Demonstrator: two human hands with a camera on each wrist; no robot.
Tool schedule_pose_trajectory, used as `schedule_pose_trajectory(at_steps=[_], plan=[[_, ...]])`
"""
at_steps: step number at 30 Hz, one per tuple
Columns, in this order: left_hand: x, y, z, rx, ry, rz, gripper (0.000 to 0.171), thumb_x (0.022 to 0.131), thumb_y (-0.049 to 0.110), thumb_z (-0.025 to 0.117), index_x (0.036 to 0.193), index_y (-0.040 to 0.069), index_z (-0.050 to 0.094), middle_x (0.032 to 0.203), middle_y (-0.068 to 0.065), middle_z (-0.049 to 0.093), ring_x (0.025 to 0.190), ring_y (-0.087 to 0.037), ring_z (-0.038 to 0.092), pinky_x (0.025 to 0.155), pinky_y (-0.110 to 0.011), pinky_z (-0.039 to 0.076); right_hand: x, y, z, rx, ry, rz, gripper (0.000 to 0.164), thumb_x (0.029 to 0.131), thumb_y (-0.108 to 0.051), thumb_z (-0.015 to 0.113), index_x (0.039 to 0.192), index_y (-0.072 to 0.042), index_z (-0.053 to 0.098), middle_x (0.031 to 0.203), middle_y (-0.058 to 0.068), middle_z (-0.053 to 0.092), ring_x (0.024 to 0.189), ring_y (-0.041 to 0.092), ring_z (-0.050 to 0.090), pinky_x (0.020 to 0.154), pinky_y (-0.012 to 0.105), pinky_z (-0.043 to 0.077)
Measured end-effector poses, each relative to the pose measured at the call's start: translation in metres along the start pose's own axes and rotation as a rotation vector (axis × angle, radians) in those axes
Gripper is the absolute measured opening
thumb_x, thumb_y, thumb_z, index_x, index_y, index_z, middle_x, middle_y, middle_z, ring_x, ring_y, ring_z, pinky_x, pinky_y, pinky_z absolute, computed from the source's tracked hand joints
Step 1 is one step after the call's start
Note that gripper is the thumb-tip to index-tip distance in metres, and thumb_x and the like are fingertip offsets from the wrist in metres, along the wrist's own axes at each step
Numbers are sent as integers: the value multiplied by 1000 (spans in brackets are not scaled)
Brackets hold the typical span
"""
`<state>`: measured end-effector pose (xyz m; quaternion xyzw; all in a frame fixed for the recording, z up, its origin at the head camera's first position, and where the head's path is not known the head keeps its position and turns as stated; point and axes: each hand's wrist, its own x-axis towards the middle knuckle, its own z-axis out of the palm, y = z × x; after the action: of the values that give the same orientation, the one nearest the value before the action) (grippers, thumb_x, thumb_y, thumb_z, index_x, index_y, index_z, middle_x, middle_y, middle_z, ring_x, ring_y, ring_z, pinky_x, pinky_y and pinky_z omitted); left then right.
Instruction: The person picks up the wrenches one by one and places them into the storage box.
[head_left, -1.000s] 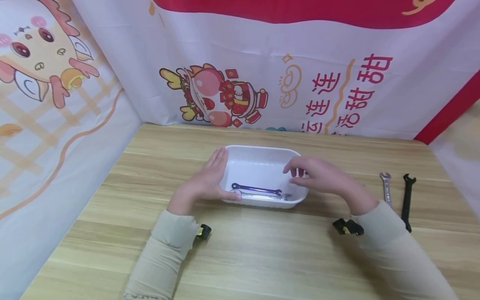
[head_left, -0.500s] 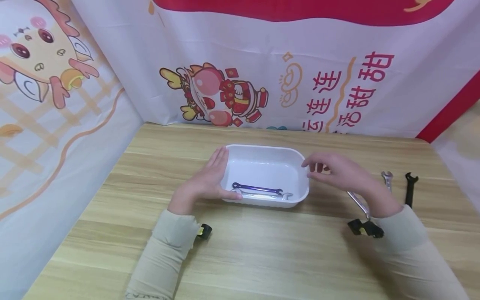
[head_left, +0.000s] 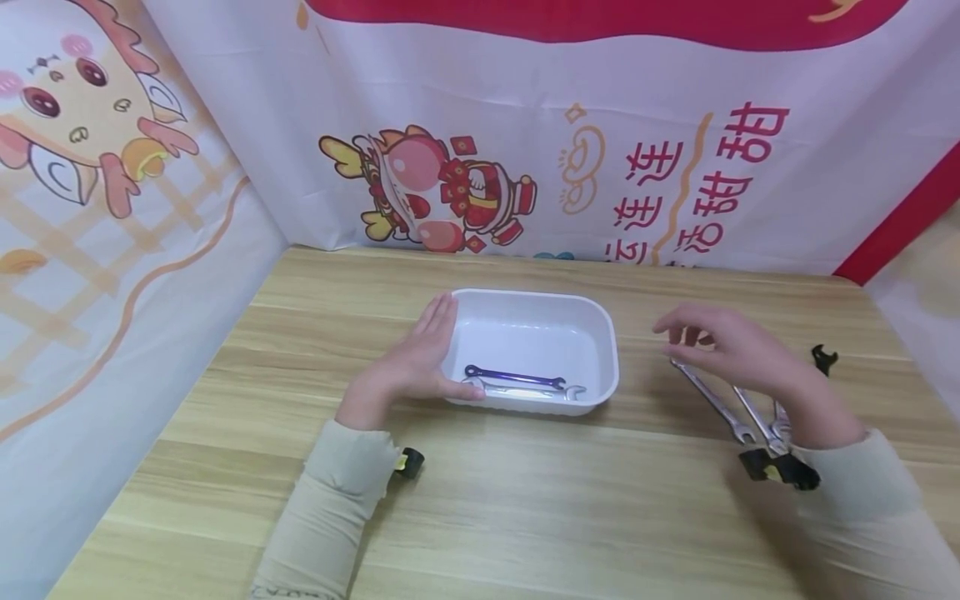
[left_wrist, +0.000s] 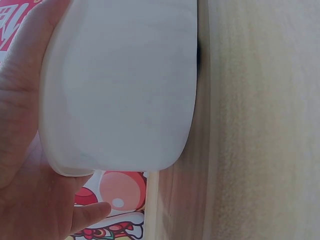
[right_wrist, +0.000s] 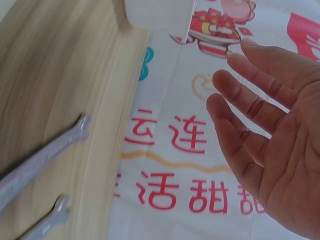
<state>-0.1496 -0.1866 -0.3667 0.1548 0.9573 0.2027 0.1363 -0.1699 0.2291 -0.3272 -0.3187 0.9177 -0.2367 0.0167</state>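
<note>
My left hand (head_left: 412, 362) rests on the left end of a white plastic box (head_left: 611, 367), fingers straight along its side and thumb over the near rim. In the left wrist view the palm lies against the edge of the box. Inside the box a blue-purple wrench (head_left: 514, 377) and a silver wrench (head_left: 528, 393) lie side by side along the near wall. My right hand (head_left: 731, 346) hovers right of the box, fingers loosely curled around nothing. Below it, silver wrenches (head_left: 708, 398) lie on the table, partly hidden by the hand and wrist.
A black wrench (head_left: 824, 359) shows beyond the right wrist, mostly covered by the arm. The wooden table (head_left: 525, 500) ends at a printed cloth backdrop (head_left: 480, 83) behind the box. Another printed cloth (head_left: 112, 275) hangs along the left side.
My right hand has moved out from over the box to the right, above the loose wrenches, uncovering silver ones on the table. The left hand and the box have stayed put.
</note>
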Motion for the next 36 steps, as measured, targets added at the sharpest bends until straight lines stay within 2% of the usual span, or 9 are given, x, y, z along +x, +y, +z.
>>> schedule_pose_trajectory(at_steps=[6,14,22,36], plan=[[-2,0,0,-6,1,-2,144,65,77,75,158,10,-13,167,-5,-17,155,-22,-15,127,-44,8,-11,11,-3,-26,20,11,24,90,-13,73,114,-15,70,92,-7,67,84,1,56,74,23,57],[-2,0,-2,-1,-6,-1,143,66,77,74,158,11,-14,167,-2,-20,155,-21,-16,127,-43,7,-23,25,-4,-57,-6,63,24,90,-11,73,114,-11,70,92,-5,67,81,2,56,69,22,55],[-2,0,-2,-1,-8,2,142,66,76,75,159,11,-12,167,-2,-19,155,-21,-15,127,-44,7,-31,41,2,-90,6,37,25,85,-4,76,109,-7,71,87,-6,67,76,-1,55,62,21,53],[-1,-1,-1,5,-8,4,142,66,77,73,159,11,-12,168,-3,-18,155,-20,-15,127,-44,7,-36,52,6,-85,-128,211,26,88,-11,73,113,-4,70,88,0,66,78,12,56,59,22,50]])
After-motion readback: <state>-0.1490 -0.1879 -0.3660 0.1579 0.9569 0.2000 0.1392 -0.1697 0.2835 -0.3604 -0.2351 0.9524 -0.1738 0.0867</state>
